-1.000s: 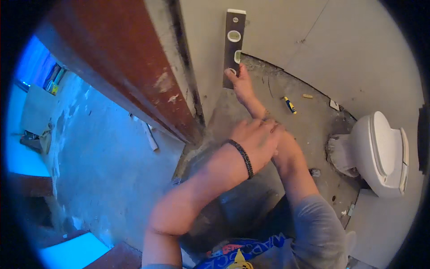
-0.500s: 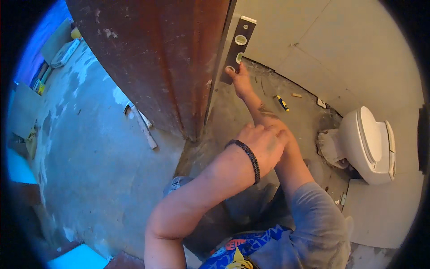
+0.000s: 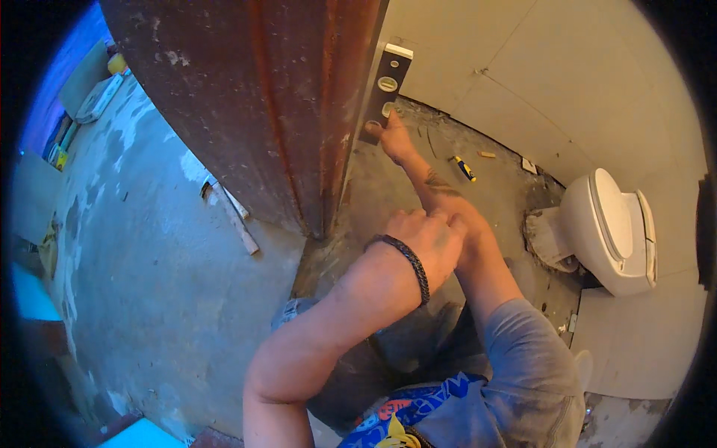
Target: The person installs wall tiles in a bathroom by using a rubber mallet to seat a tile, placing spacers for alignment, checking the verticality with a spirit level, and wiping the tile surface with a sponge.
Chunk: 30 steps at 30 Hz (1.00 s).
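My right hand (image 3: 392,138) grips the lower end of a dark spirit level (image 3: 385,80) with white-rimmed vials, held upright beside the reddish-brown door (image 3: 254,112), near a tiled wall. My left hand (image 3: 433,235), with a dark braided bracelet on its wrist, lies across my tattooed right forearm with its fingers curled onto the skin. On the grey floor beyond my right arm lie a small yellow-and-black tool (image 3: 464,169) and a short pale wooden piece (image 3: 486,154).
A white toilet (image 3: 597,224) stands at right on a rough base, against the tiled wall (image 3: 575,89). Left of the door, a bluish-lit concrete floor (image 3: 149,261) holds long scraps (image 3: 237,228), with boards and a yellow container (image 3: 116,63) toward the far left.
The view has shifted, so the door fills more of the upper middle. The level appears slightly lower and tilted. My left hand stays on my right forearm, its fingers moving a little.
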Each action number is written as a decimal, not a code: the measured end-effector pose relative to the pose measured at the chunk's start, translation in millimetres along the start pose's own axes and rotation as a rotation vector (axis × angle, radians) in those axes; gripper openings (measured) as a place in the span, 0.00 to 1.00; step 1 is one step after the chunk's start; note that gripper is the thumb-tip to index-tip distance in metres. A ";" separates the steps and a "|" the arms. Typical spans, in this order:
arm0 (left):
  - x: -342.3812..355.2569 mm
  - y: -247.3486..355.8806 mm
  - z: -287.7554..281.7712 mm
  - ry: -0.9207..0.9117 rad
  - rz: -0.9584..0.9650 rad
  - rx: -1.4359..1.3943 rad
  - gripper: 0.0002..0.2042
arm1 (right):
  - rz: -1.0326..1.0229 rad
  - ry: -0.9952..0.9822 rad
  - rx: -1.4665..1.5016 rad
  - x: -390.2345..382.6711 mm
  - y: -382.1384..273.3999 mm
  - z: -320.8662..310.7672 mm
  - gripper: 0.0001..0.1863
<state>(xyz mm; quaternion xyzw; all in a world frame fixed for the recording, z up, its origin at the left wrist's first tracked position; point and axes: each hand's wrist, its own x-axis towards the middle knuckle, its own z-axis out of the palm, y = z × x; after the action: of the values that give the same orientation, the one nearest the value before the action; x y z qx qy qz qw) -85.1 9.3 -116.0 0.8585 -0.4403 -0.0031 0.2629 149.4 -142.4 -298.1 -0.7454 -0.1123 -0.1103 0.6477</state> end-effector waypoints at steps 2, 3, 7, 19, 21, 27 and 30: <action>2.3 0.5 -1.3 -0.052 -0.020 0.000 0.19 | -0.010 -0.037 -0.060 -0.8 -1.6 -0.2 0.27; 3.2 0.6 -1.7 -0.057 -0.012 0.012 0.20 | -0.010 -0.036 -0.061 -0.7 -1.8 -0.3 0.27; 3.6 -1.0 -1.7 -0.037 0.020 0.009 0.20 | -0.034 -0.052 -0.191 2.5 1.9 -2.1 0.29; 3.1 -9.5 -3.6 -0.062 0.033 0.024 0.18 | 0.099 -0.048 -0.222 7.1 8.9 -1.3 0.33; 6.0 -8.5 -5.2 -0.069 0.009 0.035 0.17 | 0.066 -0.042 -0.254 10.1 11.3 0.4 0.33; 5.1 -13.4 -8.8 -0.067 0.012 0.088 0.16 | -0.061 -0.063 -0.253 15.3 15.7 2.9 0.26; 7.0 -15.5 -7.6 -0.086 -0.006 0.084 0.16 | 0.056 -0.060 -0.342 12.7 11.0 3.8 0.25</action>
<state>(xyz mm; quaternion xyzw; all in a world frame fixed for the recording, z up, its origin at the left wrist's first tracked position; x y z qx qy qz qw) -67.4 14.7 -114.9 0.8692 -0.4481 -0.0222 0.2077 165.0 -139.8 -305.0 -0.8506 -0.0905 -0.0872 0.5106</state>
